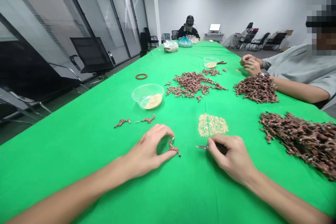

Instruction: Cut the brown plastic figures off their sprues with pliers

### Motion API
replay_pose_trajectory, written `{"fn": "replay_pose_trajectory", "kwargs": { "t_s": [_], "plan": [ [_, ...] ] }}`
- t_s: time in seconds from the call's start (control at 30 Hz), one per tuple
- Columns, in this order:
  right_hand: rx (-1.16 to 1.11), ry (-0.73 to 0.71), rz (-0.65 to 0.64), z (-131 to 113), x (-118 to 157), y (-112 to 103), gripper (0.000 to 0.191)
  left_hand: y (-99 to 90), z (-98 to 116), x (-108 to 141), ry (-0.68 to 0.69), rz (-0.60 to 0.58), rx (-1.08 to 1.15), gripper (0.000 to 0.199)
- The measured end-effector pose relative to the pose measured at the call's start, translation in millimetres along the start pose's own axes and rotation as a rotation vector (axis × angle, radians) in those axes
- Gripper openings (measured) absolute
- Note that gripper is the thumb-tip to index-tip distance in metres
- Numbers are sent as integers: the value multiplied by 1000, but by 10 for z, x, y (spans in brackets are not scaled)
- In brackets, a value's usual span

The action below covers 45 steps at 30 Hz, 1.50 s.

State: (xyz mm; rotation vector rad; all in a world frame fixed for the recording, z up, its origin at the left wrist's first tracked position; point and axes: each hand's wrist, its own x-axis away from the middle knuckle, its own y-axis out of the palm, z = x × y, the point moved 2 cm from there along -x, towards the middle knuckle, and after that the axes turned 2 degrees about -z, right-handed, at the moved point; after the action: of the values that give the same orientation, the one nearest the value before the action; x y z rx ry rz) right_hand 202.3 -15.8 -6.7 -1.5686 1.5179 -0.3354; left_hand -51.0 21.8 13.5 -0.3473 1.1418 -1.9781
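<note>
On the green bench (110, 185), the left hand (154, 145) held a brown figure (174, 148) lightly between thumb and forefinger; the right hand (231, 155) gripped a pointed metal tool (202, 147), its tip at the figure's three o'clock. Small gold-coloured pieces (213, 125) lay spread at two o'clock, a clear bowl (147, 94) at eleven. In this inspector's judgement, sound work required a steady, gentle pinch, the tip kept clear of the fingertips, and the pieces left thinly spread for single picking.
</note>
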Motion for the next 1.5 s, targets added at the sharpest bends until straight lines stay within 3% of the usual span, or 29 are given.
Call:
{"fn": "replay_pose_trajectory", "kwargs": {
  "t_s": [0.13, 0.3, 0.47, 0.6, 0.77, 0.9, 1.07, 1.5],
  "plan": [
    [-73, 22, -47, -27, 10, -16, 35, 172, 145, -71, -21, -37, 333, 18],
    [-146, 94, -64, -3, 6, -47, 39, 373, 331, -301, -106, -82, 538, 16],
    [-224, 188, -78, 108, 11, -46, 43, 529, 321, -527, -173, -117, 734, 27],
    [-256, 226, -82, 128, 10, -30, 42, 536, 290, -510, -207, -182, 939, 37],
    [-263, 245, -66, 85, -3, -38, 42, 483, 329, -437, -148, -198, 770, 25],
    [-263, 260, -77, 77, -3, -45, 40, 459, 345, -409, -104, -46, 654, 20],
    [-264, 281, -90, 86, -3, -48, 40, 471, 344, -328, 49, 123, 474, 12],
    [-414, 409, -157, -82, 126, -51, 45, 476, 391, -255, 326, 302, 238, 14]
  ]
}}
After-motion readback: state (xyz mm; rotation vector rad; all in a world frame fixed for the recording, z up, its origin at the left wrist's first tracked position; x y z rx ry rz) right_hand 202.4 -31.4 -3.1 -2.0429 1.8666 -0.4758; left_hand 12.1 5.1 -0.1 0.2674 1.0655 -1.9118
